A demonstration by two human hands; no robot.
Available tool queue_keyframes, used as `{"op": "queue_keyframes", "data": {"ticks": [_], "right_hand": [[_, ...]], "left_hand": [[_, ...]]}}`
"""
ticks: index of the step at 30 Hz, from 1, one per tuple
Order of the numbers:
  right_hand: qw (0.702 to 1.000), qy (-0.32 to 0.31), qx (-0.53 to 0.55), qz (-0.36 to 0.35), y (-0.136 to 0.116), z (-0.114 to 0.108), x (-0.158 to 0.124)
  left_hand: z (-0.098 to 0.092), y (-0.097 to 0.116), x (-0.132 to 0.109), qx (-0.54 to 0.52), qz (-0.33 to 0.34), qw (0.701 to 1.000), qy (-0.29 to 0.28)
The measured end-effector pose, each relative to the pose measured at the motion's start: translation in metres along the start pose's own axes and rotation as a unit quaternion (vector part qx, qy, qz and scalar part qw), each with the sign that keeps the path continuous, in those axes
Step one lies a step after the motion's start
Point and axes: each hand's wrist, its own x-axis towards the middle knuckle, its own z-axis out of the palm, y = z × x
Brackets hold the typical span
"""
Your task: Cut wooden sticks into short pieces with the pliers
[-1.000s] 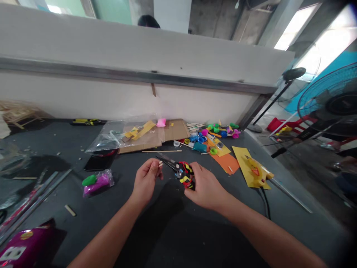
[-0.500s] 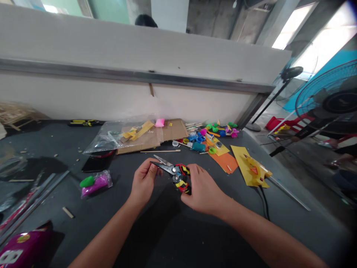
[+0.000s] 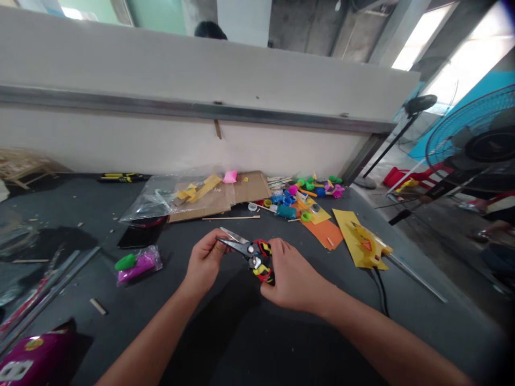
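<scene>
Metal scissors (image 3: 254, 261), clamped in your right hand (image 3: 292, 280), now gape less, narrowing the bite. Your left hand (image 3: 204, 264) pinches, contents hidden.

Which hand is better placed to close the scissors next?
Probably the right hand: it grips the handles of the scissors, whose blades stand parted. The left hand is by the blade tips instead.

No text can be read; the cardboard's (image 3: 254, 187) marks (image 3: 218, 190) are too small.

A white partition (image 3: 169, 67) stands behind the dark table (image 3: 137, 311).
</scene>
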Motion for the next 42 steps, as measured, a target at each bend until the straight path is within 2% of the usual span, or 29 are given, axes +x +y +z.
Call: {"op": "queue_keyframes", "data": {"ticks": [10, 17, 26, 32, 42], "right_hand": [[0.998, -0.041, -0.032, 0.016, -0.0044, 0.0001, -0.0022], [0.998, -0.052, -0.030, 0.025, -0.0022, 0.0048, -0.0011], [0.998, 0.027, -0.049, -0.011, 0.0007, 0.0033, 0.0034], [0.998, 0.047, -0.045, -0.008, 0.0002, 0.0040, 0.0036], [1.000, -0.005, -0.030, -0.005, -0.0017, 0.0024, 0.0013]], "left_hand": [[-0.0031, 0.0053, 0.0009, 0.055, 0.018, 0.998, -0.018], [-0.0025, 0.0026, 0.0007, 0.049, -0.018, 0.999, -0.002], [0.0015, 0.0030, 0.0035, 0.002, -0.013, 1.000, 0.018], [-0.0001, 0.0041, 0.0035, 0.006, -0.004, 1.000, -0.002], [-0.0041, 0.0003, 0.0035, 0.029, -0.011, 1.000, -0.002]]}}
